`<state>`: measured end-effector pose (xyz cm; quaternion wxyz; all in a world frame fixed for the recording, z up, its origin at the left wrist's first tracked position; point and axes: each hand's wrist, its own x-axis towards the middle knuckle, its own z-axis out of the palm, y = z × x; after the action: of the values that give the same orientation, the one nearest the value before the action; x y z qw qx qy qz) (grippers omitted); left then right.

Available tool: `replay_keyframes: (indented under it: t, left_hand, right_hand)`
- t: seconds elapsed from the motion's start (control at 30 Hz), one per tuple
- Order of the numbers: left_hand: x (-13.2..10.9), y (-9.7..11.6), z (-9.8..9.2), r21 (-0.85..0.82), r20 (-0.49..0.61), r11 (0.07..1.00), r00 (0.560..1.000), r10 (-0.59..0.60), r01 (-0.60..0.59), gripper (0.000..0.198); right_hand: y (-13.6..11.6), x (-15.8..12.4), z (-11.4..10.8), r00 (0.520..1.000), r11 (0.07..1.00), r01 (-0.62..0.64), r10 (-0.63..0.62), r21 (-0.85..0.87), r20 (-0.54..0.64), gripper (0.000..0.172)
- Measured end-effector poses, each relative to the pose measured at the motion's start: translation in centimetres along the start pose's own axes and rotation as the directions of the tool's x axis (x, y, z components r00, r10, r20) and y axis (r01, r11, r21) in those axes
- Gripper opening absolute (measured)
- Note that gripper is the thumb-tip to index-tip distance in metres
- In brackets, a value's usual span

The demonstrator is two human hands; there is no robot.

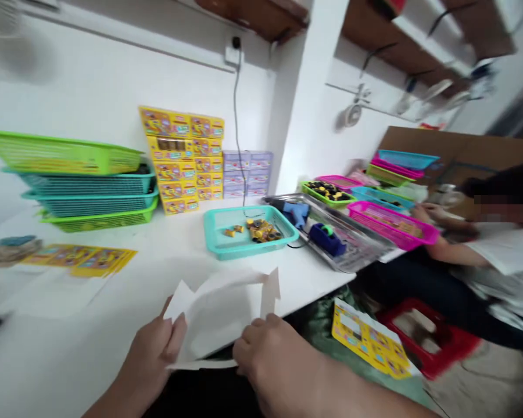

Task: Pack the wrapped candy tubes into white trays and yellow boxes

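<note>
Head view: a white paper sheet (213, 316) sits over the front edge of the white table (314, 284), pinched by the left hand (150, 348) and gripped under the curled right hand (274, 354). Beyond it sits a teal tray (213, 244) of small yellow pieces (259, 230).

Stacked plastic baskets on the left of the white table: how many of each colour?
Green baskets: 2
Teal baskets: 2
Total: 4
</note>
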<state>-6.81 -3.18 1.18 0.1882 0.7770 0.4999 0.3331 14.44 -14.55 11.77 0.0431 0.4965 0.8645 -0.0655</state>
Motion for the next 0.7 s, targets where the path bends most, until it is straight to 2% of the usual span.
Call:
replay_keyframes:
  t: [0.1, 0.17, 0.2, 0.33, 0.47, 0.53, 0.63, 0.7]
  left_hand:
    - [0.5, -0.5, -0.1, 0.043, -0.081, 0.997, 0.995, -0.066, 0.069, 0.041]
    - [0.9, -0.3, -0.1, 0.03, -0.093, 0.996, 0.993, -0.077, 0.08, 0.031]
    - [1.1, -0.2, -0.1, 0.011, -0.093, 0.997, 0.993, -0.079, 0.081, 0.033]
    - [1.8, 0.7, 0.8, -0.072, -0.134, 0.994, 0.987, -0.094, 0.085, 0.053]
    - [1.5, 1.2, 2.7, -0.291, -0.244, 0.952, 0.955, -0.165, 0.09, 0.051]
    - [1.1, 1.4, 3.4, -0.396, -0.289, 0.916, 0.937, -0.193, 0.067, 0.051]
    - [0.6, 1.5, 3.8, -0.457, -0.266, 0.889, 0.948, -0.173, 0.034, 0.05]
    - [0.5, 1.5, 3.6, -0.462, -0.159, 0.886, 0.978, -0.137, 0.049, 0.05]
  right_hand:
    - [1.1, 1.0, 0.2, 0.998, 0.987, -0.049, 0.053, 0.154, -0.023, 0.015]
    - [2.3, 2.0, 0.2, 0.989, 0.964, -0.131, 0.143, 0.231, -0.037, 0.018]
    - [2.9, 2.6, 0.2, 0.98, 0.952, -0.18, 0.196, 0.248, -0.042, 0.019]
    - [5.0, 4.3, -0.6, 0.925, 0.897, -0.365, 0.38, 0.25, -0.013, 0.021]
    - [5.1, 5.0, -1.2, 0.871, 0.847, -0.492, 0.481, 0.203, 0.103, 0.022]
    - [4.8, 5.4, -0.9, 0.848, 0.837, -0.529, 0.515, 0.142, 0.123, 0.021]
    - [4.5, 6.3, 0.2, 0.823, 0.817, -0.567, 0.567, 0.102, 0.037, 0.017]
    - [4.6, 6.6, 0.6, 0.804, 0.803, -0.585, 0.592, 0.111, -0.051, 0.023]
